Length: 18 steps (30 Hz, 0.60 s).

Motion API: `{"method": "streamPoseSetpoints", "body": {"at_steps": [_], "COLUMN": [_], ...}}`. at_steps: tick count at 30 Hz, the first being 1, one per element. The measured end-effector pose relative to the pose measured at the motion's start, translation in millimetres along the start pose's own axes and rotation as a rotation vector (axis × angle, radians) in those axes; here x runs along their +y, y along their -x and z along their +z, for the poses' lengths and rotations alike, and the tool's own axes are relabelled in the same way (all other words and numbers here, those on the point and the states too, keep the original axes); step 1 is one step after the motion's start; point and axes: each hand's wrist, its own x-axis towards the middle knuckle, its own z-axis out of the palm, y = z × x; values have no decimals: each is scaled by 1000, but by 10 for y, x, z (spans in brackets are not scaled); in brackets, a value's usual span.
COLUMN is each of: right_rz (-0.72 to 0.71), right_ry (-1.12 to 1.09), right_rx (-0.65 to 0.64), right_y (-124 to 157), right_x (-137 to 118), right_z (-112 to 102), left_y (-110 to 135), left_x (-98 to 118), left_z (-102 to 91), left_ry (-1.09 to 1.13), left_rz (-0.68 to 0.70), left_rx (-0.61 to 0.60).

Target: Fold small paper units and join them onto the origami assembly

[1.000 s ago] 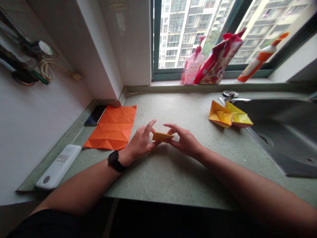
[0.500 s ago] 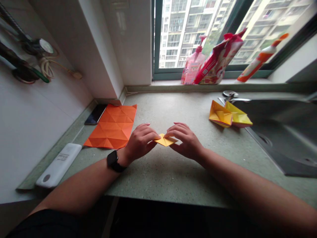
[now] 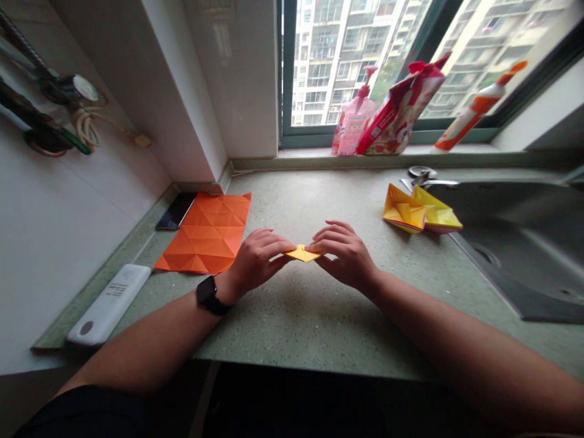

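A small folded piece of yellow-orange paper is pinched between both hands, just above the counter. My left hand, with a black watch on the wrist, grips its left corner between thumb and fingers. At the opposite corner my right hand pinches the paper with thumb and index finger, its other fingers raised. Left of my left hand lies a creased orange sheet. Two folded paper boats, one orange-yellow and one bright yellow, stand together by the sink.
A steel sink is set into the counter on the right. A dark phone and a white power bank lie along the left wall. A pink pump bottle, a red bag and an orange-white bottle stand on the sill.
The folded paper has tipped to a flatter angle, showing less of its face. My right hand has shifted slightly, its upper fingers a little higher. The view has moved slightly.
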Motion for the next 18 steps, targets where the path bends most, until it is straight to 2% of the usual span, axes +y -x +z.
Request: {"method": "streamPoseSetpoints", "body": {"at_steps": [6, 11, 18], "right_rz": [5, 51, 25], "right_ry": [4, 20, 9], "right_rx": [-27, -67, -31], "right_y": [10, 17, 4], "right_x": [20, 14, 9], "right_z": [25, 20, 10], "left_y": [15, 20, 12], "left_x": [-22, -21, -24], "left_z": [7, -4, 17], "left_ry": [-8, -25, -9], "left_rz": [17, -58, -92], "left_rx": [35, 27, 22]}}
